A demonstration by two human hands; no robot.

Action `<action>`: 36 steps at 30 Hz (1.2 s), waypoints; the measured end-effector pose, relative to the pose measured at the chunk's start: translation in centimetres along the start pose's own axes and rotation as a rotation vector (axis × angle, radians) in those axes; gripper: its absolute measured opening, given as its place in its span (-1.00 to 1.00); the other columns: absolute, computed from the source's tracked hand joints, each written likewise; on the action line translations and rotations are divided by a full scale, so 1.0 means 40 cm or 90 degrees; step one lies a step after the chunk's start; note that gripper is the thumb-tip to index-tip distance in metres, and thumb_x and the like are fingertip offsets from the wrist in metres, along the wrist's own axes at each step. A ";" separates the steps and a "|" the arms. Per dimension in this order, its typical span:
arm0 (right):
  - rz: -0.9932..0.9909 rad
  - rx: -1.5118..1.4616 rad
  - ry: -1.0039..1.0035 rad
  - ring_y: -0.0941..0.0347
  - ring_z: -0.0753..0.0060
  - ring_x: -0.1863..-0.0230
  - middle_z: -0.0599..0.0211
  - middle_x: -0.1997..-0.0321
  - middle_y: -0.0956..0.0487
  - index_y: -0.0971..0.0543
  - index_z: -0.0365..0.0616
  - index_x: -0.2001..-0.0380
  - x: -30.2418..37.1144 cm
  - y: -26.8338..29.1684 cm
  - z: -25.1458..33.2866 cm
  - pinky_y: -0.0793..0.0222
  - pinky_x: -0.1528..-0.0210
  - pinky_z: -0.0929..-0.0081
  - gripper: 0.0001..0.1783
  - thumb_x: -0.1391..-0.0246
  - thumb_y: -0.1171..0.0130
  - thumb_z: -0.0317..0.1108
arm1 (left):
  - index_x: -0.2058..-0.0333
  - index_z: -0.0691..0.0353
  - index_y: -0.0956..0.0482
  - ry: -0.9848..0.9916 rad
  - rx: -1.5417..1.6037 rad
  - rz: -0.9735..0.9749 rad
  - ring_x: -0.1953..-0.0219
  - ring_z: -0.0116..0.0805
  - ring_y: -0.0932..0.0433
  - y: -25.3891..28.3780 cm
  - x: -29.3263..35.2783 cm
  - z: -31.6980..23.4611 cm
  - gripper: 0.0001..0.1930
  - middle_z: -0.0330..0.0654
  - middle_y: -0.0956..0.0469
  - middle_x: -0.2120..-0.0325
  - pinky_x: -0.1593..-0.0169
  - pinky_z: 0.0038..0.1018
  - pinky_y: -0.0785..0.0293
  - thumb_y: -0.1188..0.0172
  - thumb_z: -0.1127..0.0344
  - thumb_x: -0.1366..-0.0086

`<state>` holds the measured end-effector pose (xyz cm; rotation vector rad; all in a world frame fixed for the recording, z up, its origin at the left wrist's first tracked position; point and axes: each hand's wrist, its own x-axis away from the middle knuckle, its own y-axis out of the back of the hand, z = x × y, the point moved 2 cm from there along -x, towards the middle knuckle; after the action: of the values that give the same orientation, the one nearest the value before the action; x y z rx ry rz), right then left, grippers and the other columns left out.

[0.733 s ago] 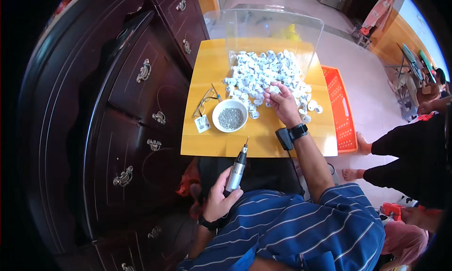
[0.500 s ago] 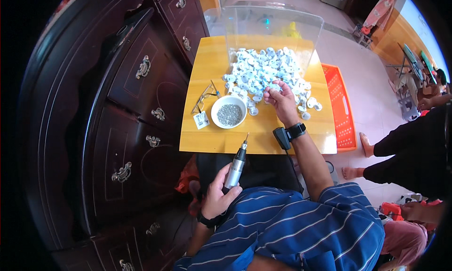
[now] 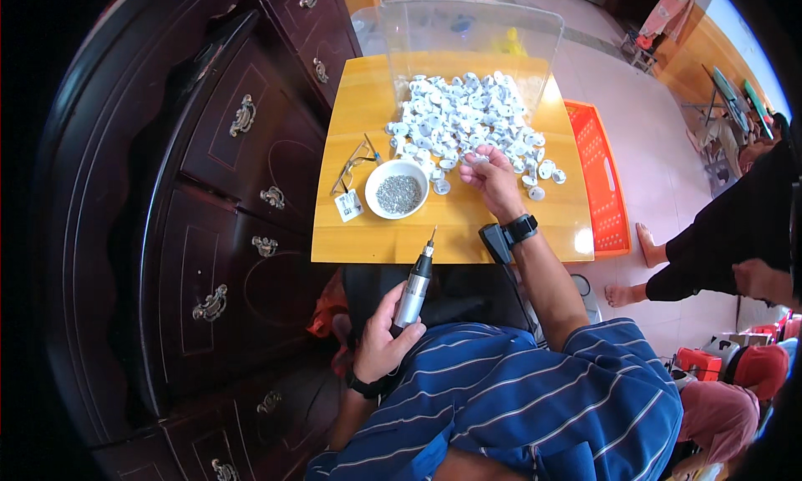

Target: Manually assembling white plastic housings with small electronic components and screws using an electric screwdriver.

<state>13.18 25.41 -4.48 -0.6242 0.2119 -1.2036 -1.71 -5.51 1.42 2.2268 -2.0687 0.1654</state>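
My left hand [image 3: 384, 341] is wrapped round a silver and black electric screwdriver [image 3: 413, 294], its thin bit pointing up toward the table's near edge. At the near side of a heap of small white round plastic parts [image 3: 459, 118], my right hand [image 3: 496, 184] is closed, its fingertips pinching one white round plastic part [image 3: 477, 159], mostly covered by the fingers. Left of that hand stands a white bowl [image 3: 373, 178] filled with small silvery metal pieces [image 3: 399, 194], apparently screws.
The heap lies on a yellow wooden table [image 3: 355, 240], before a clear plastic bin [image 3: 468, 30]. Eyeglasses [image 3: 349, 165] and a white printed tag [image 3: 348, 205] lie left of the bowl. An orange crate [image 3: 603, 189] stands right; dark drawers [image 3: 225, 222] flank my left. Other people are at right.
My right hand has drawn slightly back from the heap with its fingers pinched. The view has shifted a little; the left hand keeps its hold on the screwdriver.
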 end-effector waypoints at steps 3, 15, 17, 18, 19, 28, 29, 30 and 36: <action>0.023 -0.010 0.006 -0.60 0.44 0.22 0.18 0.03 -0.56 -0.38 -0.16 -0.03 0.004 -0.002 0.004 -0.60 0.15 0.54 -0.65 -0.19 0.05 -0.65 | -0.30 0.36 -0.19 0.001 0.003 -0.003 0.19 -0.54 -0.43 -0.003 0.001 -0.001 -0.32 -0.28 -0.43 0.19 0.00 -0.56 -0.37 -0.22 0.36 -0.24; 0.071 0.007 0.008 -0.61 0.48 0.18 0.11 -0.09 -0.56 -0.25 -0.25 -0.27 0.026 -0.010 0.018 -0.59 0.10 0.61 -0.48 -0.23 0.06 -0.62 | -0.28 0.30 -0.26 -0.008 -0.006 -0.030 0.19 -0.50 -0.51 -0.010 0.006 -0.005 -0.35 -0.21 -0.52 0.19 0.00 -0.51 -0.42 -0.25 0.38 -0.23; 0.074 0.010 0.005 -0.61 0.49 0.18 0.12 -0.08 -0.57 -0.26 -0.23 -0.26 0.030 -0.010 0.014 -0.59 0.11 0.62 -0.49 -0.24 0.06 -0.61 | -0.28 0.30 -0.27 -0.010 -0.006 -0.034 0.19 -0.50 -0.50 -0.010 0.007 0.000 -0.36 -0.21 -0.52 0.19 0.00 -0.51 -0.42 -0.25 0.38 -0.23; 0.088 0.032 0.006 -0.60 0.50 0.18 0.14 -0.07 -0.57 -0.27 -0.21 -0.26 0.033 -0.010 0.012 -0.58 0.11 0.62 -0.51 -0.26 0.04 -0.58 | -0.27 0.31 -0.27 -0.012 -0.008 -0.036 0.19 -0.50 -0.50 -0.011 0.007 0.001 -0.36 -0.21 -0.53 0.20 0.00 -0.51 -0.42 -0.25 0.38 -0.23; 0.102 0.055 0.006 -0.60 0.51 0.18 0.16 -0.07 -0.57 -0.29 -0.19 -0.26 0.037 -0.009 0.008 -0.57 0.11 0.62 -0.52 -0.28 0.03 -0.55 | -0.27 0.31 -0.27 -0.010 -0.006 -0.038 0.19 -0.50 -0.50 -0.010 0.005 0.001 -0.36 -0.21 -0.53 0.20 0.00 -0.51 -0.42 -0.25 0.38 -0.23; 0.156 0.183 -0.035 -0.59 0.52 0.20 0.28 0.05 -0.61 -0.39 -0.14 -0.15 0.144 -0.013 -0.025 -0.54 0.09 0.54 -0.65 -0.33 -0.03 -0.35 | -0.28 0.35 -0.24 -0.037 -0.057 -0.011 0.18 -0.55 -0.45 -0.009 -0.055 -0.033 -0.35 -0.27 -0.45 0.14 0.00 -0.54 -0.40 -0.24 0.37 -0.24; 0.161 0.178 -0.050 -0.59 0.53 0.21 0.30 0.08 -0.61 -0.41 -0.13 -0.11 0.152 -0.012 -0.030 -0.53 0.11 0.55 -0.68 -0.33 -0.03 -0.34 | -0.27 0.35 -0.24 -0.043 -0.068 -0.021 0.18 -0.56 -0.45 -0.010 -0.061 -0.024 -0.35 -0.26 -0.46 0.15 0.00 -0.54 -0.39 -0.25 0.36 -0.25; 0.161 0.179 -0.057 -0.59 0.53 0.21 0.30 0.08 -0.61 -0.41 -0.13 -0.11 0.160 -0.011 -0.034 -0.53 0.11 0.55 -0.68 -0.33 -0.03 -0.34 | -0.27 0.35 -0.24 -0.037 -0.064 -0.023 0.18 -0.56 -0.45 -0.010 -0.064 -0.018 -0.35 -0.26 -0.46 0.15 0.00 -0.54 -0.39 -0.25 0.36 -0.25; 0.130 0.181 -0.052 -0.58 0.56 0.22 0.31 0.00 -0.57 -0.43 -0.11 -0.04 0.189 -0.012 -0.056 -0.53 0.13 0.57 -0.75 -0.35 -0.02 -0.32 | -0.22 0.36 -0.28 -0.079 -0.129 -0.026 0.07 -0.15 -0.60 -0.022 -0.088 -0.004 -0.36 0.07 -0.57 0.10 -0.02 -0.36 -0.46 -0.31 0.29 -0.21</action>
<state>14.48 17.60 -4.77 -0.3918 0.0332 -0.9861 -1.10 -1.94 1.08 2.2044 -1.9942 -0.1822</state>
